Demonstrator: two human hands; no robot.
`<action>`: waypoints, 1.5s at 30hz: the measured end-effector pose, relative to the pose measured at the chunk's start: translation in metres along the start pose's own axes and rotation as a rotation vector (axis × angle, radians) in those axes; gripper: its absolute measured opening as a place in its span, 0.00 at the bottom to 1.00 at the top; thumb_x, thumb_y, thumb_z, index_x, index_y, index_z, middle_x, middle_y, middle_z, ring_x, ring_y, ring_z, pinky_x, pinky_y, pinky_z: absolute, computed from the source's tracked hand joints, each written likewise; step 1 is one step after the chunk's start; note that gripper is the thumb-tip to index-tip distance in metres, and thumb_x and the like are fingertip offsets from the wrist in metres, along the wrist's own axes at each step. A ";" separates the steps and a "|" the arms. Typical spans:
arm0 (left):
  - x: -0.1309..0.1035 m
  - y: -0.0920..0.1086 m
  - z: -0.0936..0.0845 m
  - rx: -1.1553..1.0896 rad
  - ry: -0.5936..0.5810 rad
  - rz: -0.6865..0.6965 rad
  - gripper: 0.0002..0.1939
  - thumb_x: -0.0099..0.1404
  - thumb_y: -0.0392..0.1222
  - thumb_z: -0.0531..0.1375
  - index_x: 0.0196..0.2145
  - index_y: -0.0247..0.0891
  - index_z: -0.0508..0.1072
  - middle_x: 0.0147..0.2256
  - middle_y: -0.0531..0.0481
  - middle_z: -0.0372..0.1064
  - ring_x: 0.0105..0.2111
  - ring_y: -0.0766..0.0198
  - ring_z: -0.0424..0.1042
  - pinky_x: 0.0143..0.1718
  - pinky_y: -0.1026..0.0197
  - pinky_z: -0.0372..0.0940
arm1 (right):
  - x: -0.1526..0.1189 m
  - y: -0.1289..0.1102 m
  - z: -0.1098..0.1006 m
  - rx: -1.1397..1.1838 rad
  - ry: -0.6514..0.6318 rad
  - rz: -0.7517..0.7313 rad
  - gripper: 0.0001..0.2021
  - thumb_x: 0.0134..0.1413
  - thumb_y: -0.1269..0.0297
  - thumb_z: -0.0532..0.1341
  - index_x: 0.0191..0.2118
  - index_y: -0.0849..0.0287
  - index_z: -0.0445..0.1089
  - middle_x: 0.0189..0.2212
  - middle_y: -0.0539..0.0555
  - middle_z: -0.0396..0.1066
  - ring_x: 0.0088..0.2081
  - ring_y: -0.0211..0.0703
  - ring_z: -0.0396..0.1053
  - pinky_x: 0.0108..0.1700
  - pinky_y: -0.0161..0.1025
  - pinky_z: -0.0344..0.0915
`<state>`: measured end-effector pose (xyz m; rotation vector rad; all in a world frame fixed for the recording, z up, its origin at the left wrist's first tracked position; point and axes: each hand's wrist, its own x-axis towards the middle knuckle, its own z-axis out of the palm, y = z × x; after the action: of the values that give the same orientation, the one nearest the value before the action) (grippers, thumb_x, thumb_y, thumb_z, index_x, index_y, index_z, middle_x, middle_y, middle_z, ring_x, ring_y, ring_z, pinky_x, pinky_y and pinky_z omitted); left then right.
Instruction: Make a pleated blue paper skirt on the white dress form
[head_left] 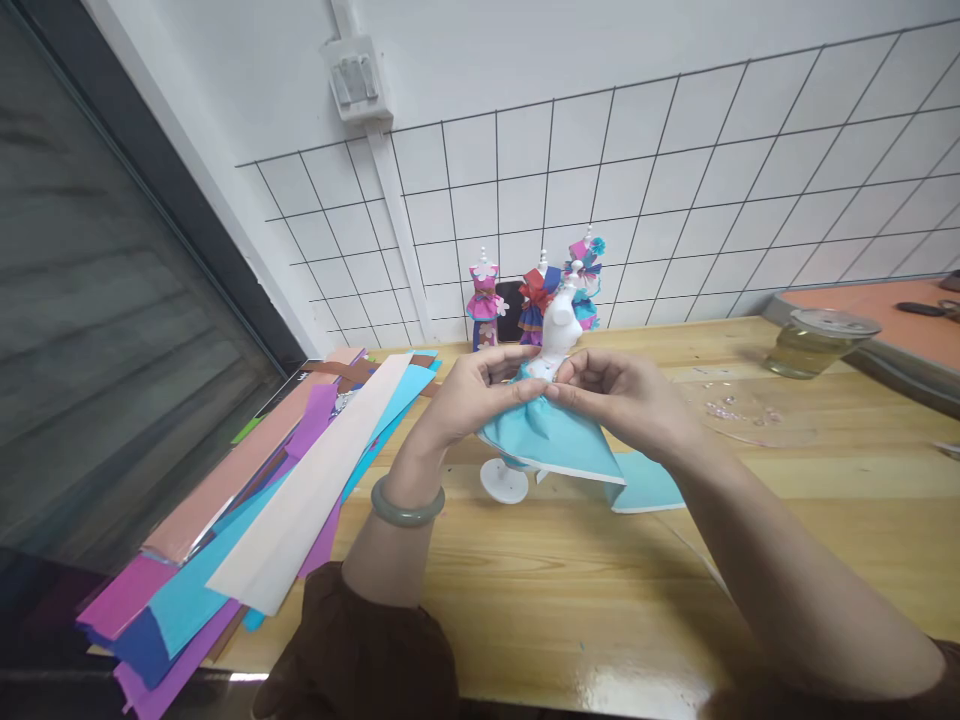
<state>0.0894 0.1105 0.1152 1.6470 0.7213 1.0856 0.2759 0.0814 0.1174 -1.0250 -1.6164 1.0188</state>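
A small white dress-form mannequin leans to the right between my hands, its round base tipped near the table. Light-blue crepe paper is gathered about its waist and flares out like a skirt. My left hand wraps the waist from the left, thumb pressing on the gathers. From the right, my right hand pinches the same gathered edge, its thumb and fingertips close to the left thumb. A loose length of light-blue paper trails to the right behind my right forearm.
Crepe paper strips in several colours are piled at the left. Several dressed mannequins stand against the wall grid. At the right are small clear beads, a lidded cup of yellowish stuff and an orange board.
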 end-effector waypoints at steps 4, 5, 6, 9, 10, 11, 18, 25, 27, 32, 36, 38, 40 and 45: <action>0.002 -0.003 0.001 -0.046 0.028 -0.022 0.26 0.48 0.44 0.69 0.46 0.37 0.73 0.50 0.41 0.70 0.50 0.52 0.69 0.49 0.51 0.63 | 0.002 0.005 0.000 -0.045 -0.016 -0.024 0.19 0.40 0.49 0.68 0.32 0.60 0.70 0.28 0.53 0.73 0.28 0.39 0.68 0.27 0.36 0.63; 0.003 -0.004 0.001 -0.055 0.036 -0.028 0.26 0.48 0.44 0.69 0.45 0.37 0.73 0.49 0.41 0.71 0.49 0.52 0.69 0.49 0.51 0.63 | 0.002 0.005 0.000 -0.062 -0.026 -0.026 0.19 0.42 0.49 0.67 0.33 0.60 0.71 0.29 0.53 0.73 0.29 0.40 0.68 0.28 0.36 0.64; 0.003 -0.004 0.001 -0.064 0.050 -0.035 0.25 0.48 0.44 0.69 0.45 0.37 0.73 0.49 0.41 0.71 0.49 0.53 0.69 0.49 0.51 0.64 | 0.002 0.005 0.000 -0.086 -0.026 -0.030 0.18 0.44 0.48 0.66 0.34 0.60 0.71 0.30 0.54 0.73 0.29 0.40 0.68 0.28 0.37 0.64; 0.004 -0.003 0.000 -0.092 0.110 -0.058 0.24 0.49 0.44 0.69 0.44 0.36 0.73 0.48 0.40 0.71 0.48 0.53 0.70 0.47 0.53 0.65 | 0.000 -0.001 -0.001 -0.206 0.078 -0.095 0.16 0.50 0.50 0.62 0.37 0.58 0.71 0.35 0.55 0.73 0.33 0.43 0.70 0.33 0.40 0.66; 0.005 -0.002 -0.001 -0.100 0.125 -0.064 0.24 0.49 0.44 0.68 0.43 0.35 0.73 0.48 0.40 0.71 0.48 0.53 0.70 0.46 0.53 0.65 | -0.002 -0.003 -0.001 -0.257 0.122 -0.146 0.15 0.52 0.51 0.61 0.38 0.57 0.71 0.37 0.56 0.73 0.36 0.45 0.70 0.35 0.42 0.67; 0.005 -0.003 -0.002 -0.107 0.138 -0.070 0.24 0.49 0.44 0.68 0.43 0.35 0.73 0.48 0.40 0.71 0.47 0.53 0.70 0.45 0.54 0.65 | -0.004 -0.007 0.000 -0.317 0.153 -0.216 0.15 0.52 0.52 0.61 0.40 0.56 0.70 0.40 0.56 0.72 0.39 0.46 0.70 0.39 0.43 0.67; 0.007 -0.004 -0.007 -0.134 0.247 -0.089 0.23 0.50 0.47 0.67 0.43 0.35 0.72 0.43 0.41 0.73 0.39 0.58 0.73 0.37 0.58 0.67 | -0.013 -0.008 0.017 -0.865 0.043 -0.754 0.15 0.52 0.58 0.62 0.46 0.55 0.67 0.41 0.60 0.66 0.43 0.51 0.63 0.41 0.48 0.63; 0.007 0.001 -0.003 -0.172 0.246 -0.101 0.20 0.50 0.47 0.67 0.39 0.34 0.73 0.36 0.45 0.74 0.34 0.62 0.72 0.34 0.61 0.66 | -0.010 0.011 0.034 -1.016 0.259 -1.072 0.08 0.56 0.75 0.55 0.35 0.56 0.70 0.33 0.58 0.68 0.36 0.46 0.61 0.36 0.43 0.62; 0.007 0.000 -0.004 -0.181 0.234 -0.089 0.18 0.51 0.48 0.66 0.37 0.34 0.75 0.35 0.45 0.74 0.33 0.62 0.71 0.34 0.61 0.66 | -0.010 0.013 0.034 -1.010 0.268 -1.127 0.09 0.56 0.75 0.55 0.35 0.56 0.70 0.34 0.58 0.69 0.36 0.46 0.62 0.35 0.43 0.62; 0.007 -0.001 -0.007 -0.152 0.255 -0.081 0.19 0.51 0.48 0.66 0.38 0.34 0.77 0.35 0.46 0.75 0.33 0.62 0.71 0.35 0.60 0.65 | -0.008 0.014 0.033 -0.927 0.181 -1.135 0.07 0.54 0.73 0.59 0.39 0.57 0.70 0.38 0.59 0.70 0.40 0.48 0.64 0.39 0.46 0.64; 0.006 0.005 -0.010 -0.150 0.242 -0.096 0.22 0.49 0.48 0.67 0.41 0.34 0.77 0.38 0.44 0.75 0.37 0.59 0.72 0.37 0.59 0.65 | -0.004 0.012 0.027 -0.695 0.087 -1.016 0.18 0.52 0.60 0.62 0.48 0.60 0.66 0.45 0.63 0.67 0.47 0.53 0.65 0.46 0.50 0.63; 0.005 0.008 -0.011 -0.161 0.223 -0.121 0.25 0.47 0.47 0.68 0.42 0.33 0.76 0.38 0.43 0.75 0.38 0.58 0.72 0.38 0.58 0.65 | -0.001 0.012 0.021 -0.557 0.160 -0.838 0.17 0.55 0.58 0.59 0.49 0.59 0.66 0.46 0.63 0.68 0.48 0.52 0.65 0.48 0.50 0.62; 0.003 0.010 -0.012 -0.153 0.197 -0.149 0.26 0.47 0.48 0.68 0.43 0.33 0.76 0.39 0.42 0.75 0.37 0.58 0.72 0.38 0.58 0.65 | 0.003 0.013 0.013 -0.417 0.214 -0.560 0.14 0.59 0.56 0.55 0.45 0.58 0.68 0.44 0.60 0.70 0.46 0.49 0.67 0.48 0.47 0.63; 0.001 0.009 -0.012 -0.120 0.094 -0.169 0.26 0.51 0.48 0.66 0.46 0.34 0.74 0.41 0.42 0.75 0.35 0.62 0.72 0.36 0.61 0.65 | 0.012 0.018 0.002 -0.063 -0.061 -0.012 0.24 0.58 0.44 0.49 0.34 0.60 0.71 0.34 0.57 0.72 0.38 0.47 0.70 0.42 0.42 0.65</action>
<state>0.0788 0.1132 0.1255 1.4149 0.8251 1.0690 0.2744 0.0980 0.1034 -1.0339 -1.7120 1.0045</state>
